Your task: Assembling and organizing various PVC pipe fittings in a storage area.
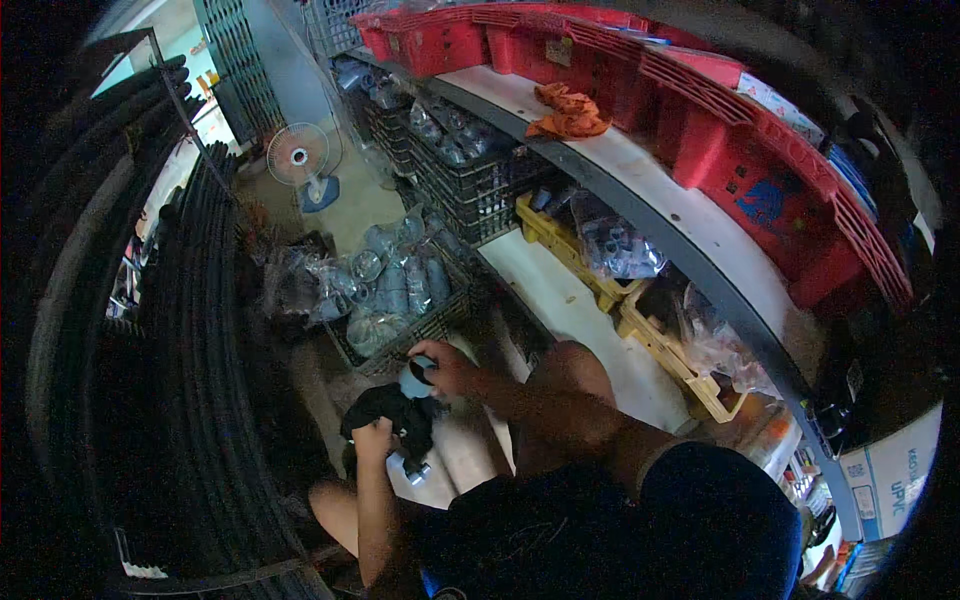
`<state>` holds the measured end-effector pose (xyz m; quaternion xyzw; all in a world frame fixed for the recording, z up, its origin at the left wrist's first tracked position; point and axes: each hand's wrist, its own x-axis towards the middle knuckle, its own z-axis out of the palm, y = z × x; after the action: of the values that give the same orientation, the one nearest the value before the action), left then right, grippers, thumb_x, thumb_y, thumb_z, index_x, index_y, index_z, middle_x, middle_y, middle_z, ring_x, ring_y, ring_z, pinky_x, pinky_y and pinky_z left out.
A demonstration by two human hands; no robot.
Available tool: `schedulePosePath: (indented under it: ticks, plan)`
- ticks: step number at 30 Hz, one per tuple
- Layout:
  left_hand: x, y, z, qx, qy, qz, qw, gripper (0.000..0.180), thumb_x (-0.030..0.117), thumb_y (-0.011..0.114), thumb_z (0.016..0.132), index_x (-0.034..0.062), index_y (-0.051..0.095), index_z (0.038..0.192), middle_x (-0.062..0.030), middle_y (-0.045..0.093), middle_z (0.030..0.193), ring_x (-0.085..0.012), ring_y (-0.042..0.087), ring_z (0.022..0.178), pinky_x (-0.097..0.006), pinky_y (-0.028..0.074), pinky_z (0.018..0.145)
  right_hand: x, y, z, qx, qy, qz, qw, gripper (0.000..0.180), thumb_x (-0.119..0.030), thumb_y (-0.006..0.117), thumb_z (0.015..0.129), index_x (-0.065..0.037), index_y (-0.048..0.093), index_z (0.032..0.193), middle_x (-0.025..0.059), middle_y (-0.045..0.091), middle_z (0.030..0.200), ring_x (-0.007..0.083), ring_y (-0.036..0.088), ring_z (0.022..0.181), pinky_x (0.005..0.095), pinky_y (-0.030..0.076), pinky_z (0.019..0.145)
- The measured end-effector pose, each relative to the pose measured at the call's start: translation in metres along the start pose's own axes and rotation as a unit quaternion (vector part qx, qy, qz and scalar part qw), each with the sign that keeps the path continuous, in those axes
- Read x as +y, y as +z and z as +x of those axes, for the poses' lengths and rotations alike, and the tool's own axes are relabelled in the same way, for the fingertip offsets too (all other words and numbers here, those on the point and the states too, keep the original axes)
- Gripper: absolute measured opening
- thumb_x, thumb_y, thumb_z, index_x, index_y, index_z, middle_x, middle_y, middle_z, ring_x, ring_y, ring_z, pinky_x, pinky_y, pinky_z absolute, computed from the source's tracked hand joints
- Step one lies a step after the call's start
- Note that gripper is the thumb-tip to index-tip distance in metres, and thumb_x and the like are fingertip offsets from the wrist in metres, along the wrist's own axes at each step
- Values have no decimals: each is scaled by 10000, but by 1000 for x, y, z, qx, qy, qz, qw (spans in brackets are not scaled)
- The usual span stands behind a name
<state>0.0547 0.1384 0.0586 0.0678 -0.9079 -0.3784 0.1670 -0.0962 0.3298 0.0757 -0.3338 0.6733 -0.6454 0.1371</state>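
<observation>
My right hand (447, 370) is closed around a light grey-blue pipe fitting (413, 382) with a dark round opening. Just below it, my left hand (374, 437) grips a crumpled black cloth (392, 408), which touches or nearly touches the fitting. Another small pale fitting (415, 473) shows low beside the cloth, near my knees; what it rests on is unclear. Beyond my hands stands a dark crate (405, 347) heaped with grey pipe fittings (405, 285), some of them in clear plastic bags.
Long black pipes (195, 350) line the left side. On the right, a shelf (640, 150) carries red crates (740, 170) and an orange cloth (568, 112). Yellow trays (575, 255) sit below it. Farther off are stacked black crates (465, 190) and a fan (300, 158).
</observation>
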Motion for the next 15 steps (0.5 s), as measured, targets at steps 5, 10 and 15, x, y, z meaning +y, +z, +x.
schedulePosePath:
  ticks: [5, 10, 15]
  plan:
    - [-128, 3, -30, 133, -169, 26, 976, 252, 149, 617, 901, -49, 636, 746, -50, 611, 806, -123, 538, 717, -304, 462, 632, -34, 53, -1, -106, 57, 102, 988, 372, 104, 446, 867, -6, 554, 1206, 132, 636, 949, 176, 674, 730, 314, 561, 595]
    - [-81, 40, -32, -6, -57, 280, 958, 219, 83, 501, 847, -80, 646, 820, -280, 666, 941, -317, 646, 834, -408, 499, 737, -25, 51, -13, -62, -49, -8, 997, 282, 60, 498, 890, -18, 584, 1147, 153, 660, 936, 237, 681, 831, 359, 544, 672]
    - [-66, 46, -15, 47, -272, -128, 953, 317, 177, 438, 924, -44, 658, 982, -253, 678, 935, -298, 683, 822, -449, 505, 687, -17, 42, -11, -143, -103, -128, 976, 255, -151, 619, 922, -47, 591, 1154, 189, 653, 1010, 312, 650, 965, 422, 502, 829]
